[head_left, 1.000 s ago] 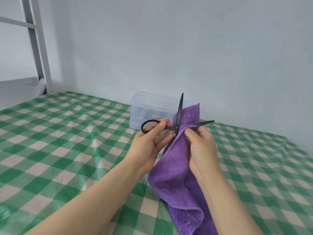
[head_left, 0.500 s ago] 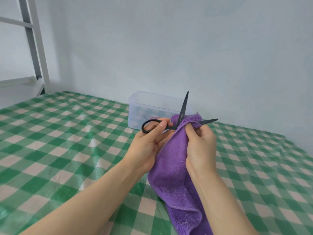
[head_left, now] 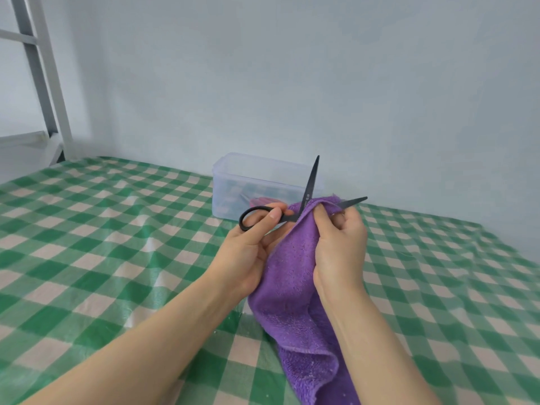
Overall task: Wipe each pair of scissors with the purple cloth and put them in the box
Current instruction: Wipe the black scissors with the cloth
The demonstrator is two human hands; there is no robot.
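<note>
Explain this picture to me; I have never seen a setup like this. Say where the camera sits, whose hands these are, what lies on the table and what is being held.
There is no machine here. A person works with bare hands, and the one camera sits on their head, looking forward and down, so both arms reach in from the bottom edge. The left hand grips the handle of the black scissors, whose blades stand open. The right hand pinches the purple cloth around the lower blade, and the rest of the cloth hangs down. The table has a green checked cover. At the back, near the wall, stands a clear plastic box. Something red shows through it, too blurred to name.
</note>
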